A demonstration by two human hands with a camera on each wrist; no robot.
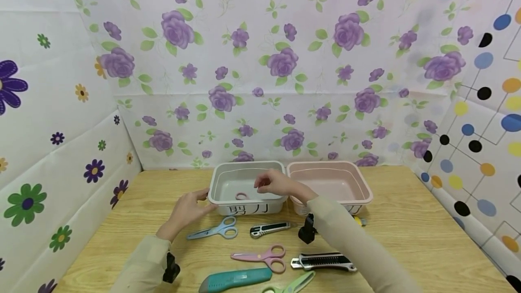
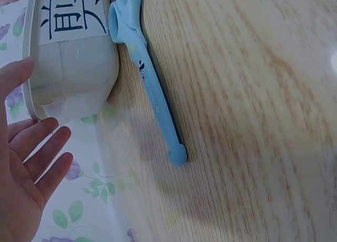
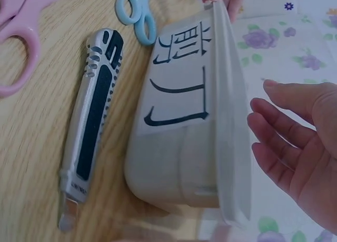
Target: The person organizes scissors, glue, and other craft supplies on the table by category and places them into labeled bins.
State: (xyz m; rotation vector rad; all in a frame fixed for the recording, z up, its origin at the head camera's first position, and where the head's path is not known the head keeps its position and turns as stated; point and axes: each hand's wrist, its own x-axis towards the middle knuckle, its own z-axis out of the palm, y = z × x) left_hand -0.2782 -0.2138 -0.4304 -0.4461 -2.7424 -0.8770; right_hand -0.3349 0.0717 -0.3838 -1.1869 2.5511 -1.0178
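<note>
My left hand (image 1: 188,211) holds the left front corner of a light grey plastic bin (image 1: 247,165), thumb and fingertips at the rim. Black characters on a white label (image 2: 71,16) mark the bin's front. Over the bin hovers my right hand (image 1: 274,181), its fingers loosely bent, and nothing shows between them in the right wrist view. Inside the bin a pink scissors handle (image 1: 241,196) peeks above the front wall; the rest is hidden. Light blue scissors (image 1: 215,229) lie before the bin, near my left hand. Right of them is a silver and black utility knife (image 1: 269,229).
A pink bin (image 1: 364,182) stands right beside the grey one. Closer in lie pink scissors (image 1: 262,257), a black and silver cutter (image 1: 323,261), a teal cutter (image 1: 238,279) and green scissors (image 1: 299,282). My right forearm partly covers a yellow item (image 1: 360,221).
</note>
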